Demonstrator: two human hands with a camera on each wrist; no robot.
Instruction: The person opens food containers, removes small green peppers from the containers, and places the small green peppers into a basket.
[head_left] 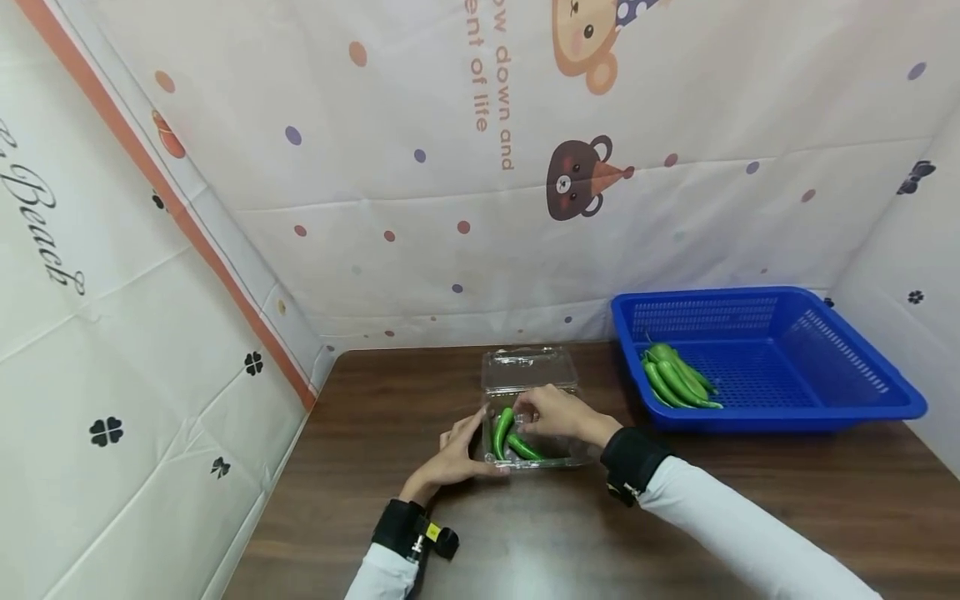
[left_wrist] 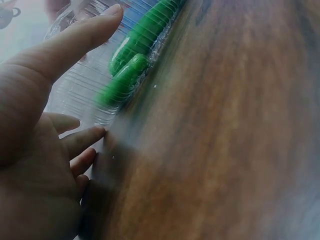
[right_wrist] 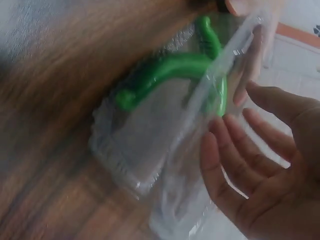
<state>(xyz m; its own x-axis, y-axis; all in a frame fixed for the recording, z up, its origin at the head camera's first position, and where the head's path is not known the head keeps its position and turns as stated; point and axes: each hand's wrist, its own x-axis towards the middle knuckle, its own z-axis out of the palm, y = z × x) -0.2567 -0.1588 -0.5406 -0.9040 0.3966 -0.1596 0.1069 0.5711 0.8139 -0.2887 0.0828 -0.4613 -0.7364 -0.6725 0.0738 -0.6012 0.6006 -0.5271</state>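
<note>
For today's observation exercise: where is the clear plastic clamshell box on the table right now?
In the head view, the clear plastic clamshell box sits mid-table on the dark wooden table, between both hands, left of the blue plastic basket.

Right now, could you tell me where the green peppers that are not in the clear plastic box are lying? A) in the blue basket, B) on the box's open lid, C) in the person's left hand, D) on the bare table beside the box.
A: a bunch of green peppers lies at the left end of the blue basket, apart from the clear plastic box that both hands touch.
</note>
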